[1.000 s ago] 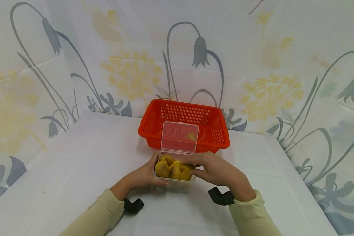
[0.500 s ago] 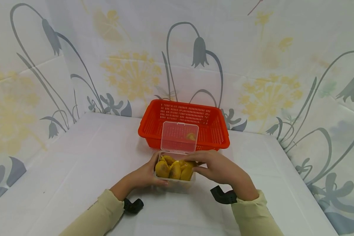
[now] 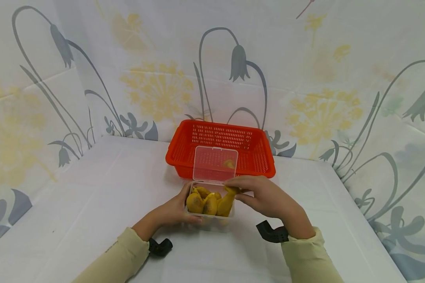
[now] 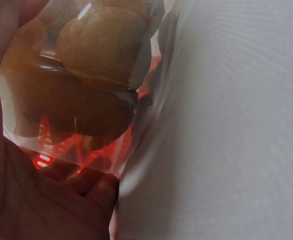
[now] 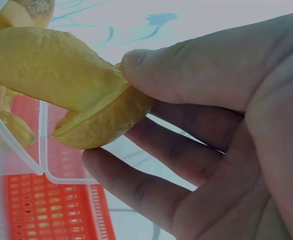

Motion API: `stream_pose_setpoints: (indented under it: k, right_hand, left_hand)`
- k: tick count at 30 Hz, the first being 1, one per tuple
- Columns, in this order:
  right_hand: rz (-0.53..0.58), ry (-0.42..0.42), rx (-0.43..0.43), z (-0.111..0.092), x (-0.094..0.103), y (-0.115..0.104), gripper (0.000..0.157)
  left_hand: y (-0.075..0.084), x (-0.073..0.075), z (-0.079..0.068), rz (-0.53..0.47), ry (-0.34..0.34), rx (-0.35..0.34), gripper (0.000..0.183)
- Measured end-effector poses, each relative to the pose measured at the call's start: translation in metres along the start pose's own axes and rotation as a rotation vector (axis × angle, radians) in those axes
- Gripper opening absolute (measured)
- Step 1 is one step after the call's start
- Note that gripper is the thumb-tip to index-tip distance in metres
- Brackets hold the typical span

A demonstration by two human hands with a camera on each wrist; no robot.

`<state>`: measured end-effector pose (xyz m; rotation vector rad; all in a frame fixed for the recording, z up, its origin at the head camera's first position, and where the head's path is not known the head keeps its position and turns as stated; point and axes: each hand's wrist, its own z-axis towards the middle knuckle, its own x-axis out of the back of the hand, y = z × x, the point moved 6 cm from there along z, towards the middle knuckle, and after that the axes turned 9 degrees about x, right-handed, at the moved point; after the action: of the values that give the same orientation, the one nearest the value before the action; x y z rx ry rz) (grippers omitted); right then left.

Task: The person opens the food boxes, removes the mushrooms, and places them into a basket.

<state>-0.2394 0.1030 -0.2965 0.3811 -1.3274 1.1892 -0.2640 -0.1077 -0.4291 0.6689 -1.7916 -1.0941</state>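
A clear plastic box (image 3: 211, 224) stands on the table with its hinged lid (image 3: 215, 163) raised at the back. Several yellow, mushroom-shaped pieces (image 3: 195, 203) fill it, some with dark patches. My left hand (image 3: 175, 208) grips the box by its left side, thumb along the front. At the box's right end, my right hand (image 3: 265, 196) pinches a yellow mushroom (image 5: 51, 65) by its cap, between thumb and fingers. Its thick stem points down into the box. In the left wrist view, rounded pieces (image 4: 104, 47) show through the box wall.
Right behind the box is a red perforated basket (image 3: 260, 169), with a small yellowish piece (image 3: 229, 164) seen through the lid. A flower-printed cloth (image 3: 156, 86) hangs around the white-covered table (image 3: 102, 188) at the back and sides.
My right hand has shifted up and slightly right, and the mushroom in its fingers has tipped up, cap raised. My left hand and the box have stayed in place.
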Motion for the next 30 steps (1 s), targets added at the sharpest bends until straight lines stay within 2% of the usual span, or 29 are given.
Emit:
stream_pose_setpoints:
  k: [8, 30]
  right_hand:
    - [-0.001, 0.047, -0.007, -0.002, 0.006, -0.001, 0.040]
    - [-0.111, 0.241, -0.008, -0.011, 0.030, 0.005, 0.045]
  left_hand:
    - [-0.003, 0.000, 0.002, -0.007, 0.001, 0.000, 0.104]
    - [-0.003, 0.000, 0.001, -0.009, 0.000, 0.025, 0.106]
